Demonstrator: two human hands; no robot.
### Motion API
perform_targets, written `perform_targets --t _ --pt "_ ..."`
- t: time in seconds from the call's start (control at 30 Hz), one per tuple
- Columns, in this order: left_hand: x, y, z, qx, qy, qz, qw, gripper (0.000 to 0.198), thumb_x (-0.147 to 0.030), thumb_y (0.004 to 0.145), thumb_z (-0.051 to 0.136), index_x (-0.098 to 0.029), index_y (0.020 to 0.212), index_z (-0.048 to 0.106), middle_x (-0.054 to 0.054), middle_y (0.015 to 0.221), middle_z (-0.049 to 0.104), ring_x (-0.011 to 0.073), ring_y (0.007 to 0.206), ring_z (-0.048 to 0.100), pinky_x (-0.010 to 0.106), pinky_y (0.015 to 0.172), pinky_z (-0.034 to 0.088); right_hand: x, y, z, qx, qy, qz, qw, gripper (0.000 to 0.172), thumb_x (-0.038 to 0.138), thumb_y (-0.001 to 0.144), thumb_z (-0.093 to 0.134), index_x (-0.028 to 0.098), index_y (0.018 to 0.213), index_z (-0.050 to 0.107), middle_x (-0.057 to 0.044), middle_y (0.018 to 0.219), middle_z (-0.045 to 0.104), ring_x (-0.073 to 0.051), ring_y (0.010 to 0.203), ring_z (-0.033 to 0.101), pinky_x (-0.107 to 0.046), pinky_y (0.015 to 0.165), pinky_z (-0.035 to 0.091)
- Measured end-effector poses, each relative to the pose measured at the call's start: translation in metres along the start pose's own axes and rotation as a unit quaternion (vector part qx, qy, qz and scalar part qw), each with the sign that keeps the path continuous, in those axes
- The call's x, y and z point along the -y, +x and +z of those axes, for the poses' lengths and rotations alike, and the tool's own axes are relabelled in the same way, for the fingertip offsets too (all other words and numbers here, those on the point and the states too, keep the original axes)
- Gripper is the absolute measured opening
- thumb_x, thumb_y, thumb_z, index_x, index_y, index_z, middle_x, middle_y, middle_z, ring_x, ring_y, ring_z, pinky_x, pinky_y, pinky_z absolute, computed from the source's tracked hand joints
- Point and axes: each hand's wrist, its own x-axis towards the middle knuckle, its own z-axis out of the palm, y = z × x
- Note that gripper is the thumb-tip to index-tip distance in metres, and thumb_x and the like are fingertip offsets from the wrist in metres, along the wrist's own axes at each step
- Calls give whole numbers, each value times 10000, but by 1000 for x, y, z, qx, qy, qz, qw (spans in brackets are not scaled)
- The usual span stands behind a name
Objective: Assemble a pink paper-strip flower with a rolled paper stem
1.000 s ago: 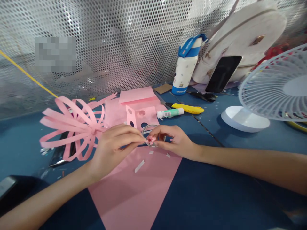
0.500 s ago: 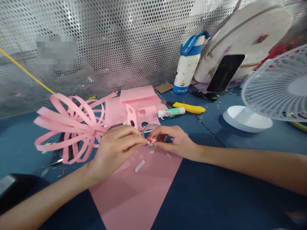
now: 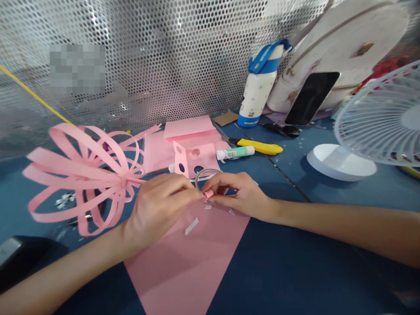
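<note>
My left hand (image 3: 164,203) is closed, its fingertips pinching near a small pink paper end (image 3: 209,194). From the other side, my right hand (image 3: 243,194) pinches the same piece between thumb and fingers. A large cluster of pink paper loops (image 3: 123,181) spreads out left of my left hand, and its narrow stem runs in behind that hand. Whether the stem joins the small end is hidden by my fingers. Just behind the fingertips stands a greyish ring (image 3: 206,171), like a tape roll, partly covered by my right hand. Below lies a pink paper sheet (image 3: 193,267) with white scraps (image 3: 192,226).
Behind my hands are cut pink paper with holes (image 3: 205,158), a glue stick (image 3: 235,152) and a yellow utility knife (image 3: 260,146). Farther back stand a bottle (image 3: 257,96), a phone (image 3: 311,98) and a white backpack (image 3: 348,43). A fan (image 3: 377,113) overhangs a white round lid (image 3: 341,164) on the right.
The pink paper loops have swung left and toward me, uncovering white bits on the table. The small pink end has turned between my fingertips; both hands stay nearly in place.
</note>
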Motion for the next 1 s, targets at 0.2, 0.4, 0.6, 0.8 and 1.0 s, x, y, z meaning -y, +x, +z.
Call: perform_targets --t 0.2,0.4,0.6,0.8,1.0 --pt "-4 -1 -1 1 51 26 998 178 -69 952 576 -172 862 689 11 782 730 132 708 672 270 665 550 1 -1 5 -8 85 73 994 165 263 824 782 186 868 642 -4 787 714 -141 703 715 -260 662 573" --pt "-4 -3 0 4 31 24 999 213 -126 995 533 -165 828 659 22 808 731 142 748 684 257 667 556 2 -1 10 -11 190 116 975 232 251 797 817 175 825 599 1 736 708 -117 631 686 -234 592 556" --pt "-5 -4 1 46 -26 -6 999 213 -151 1006 517 -149 853 665 46 836 719 147 770 661 265 700 552 2 -1 10 -15 201 152 968 314 301 747 866 179 851 596 -8 725 739 -137 623 712 -253 593 581" --pt "-4 2 -6 129 -173 -235 948 156 -178 963 555 -235 860 657 -59 809 707 104 717 681 188 598 519 -1 -2 9 -15 187 141 972 295 273 734 873 177 842 616 -12 755 753 -152 674 737 -253 612 589" --pt "-4 4 -9 111 -65 -129 983 225 -222 1004 490 -246 829 629 -56 717 648 100 599 611 205 537 473 -2 -3 8 -13 141 98 985 201 250 794 823 174 845 644 -11 784 722 -140 697 726 -247 636 586"
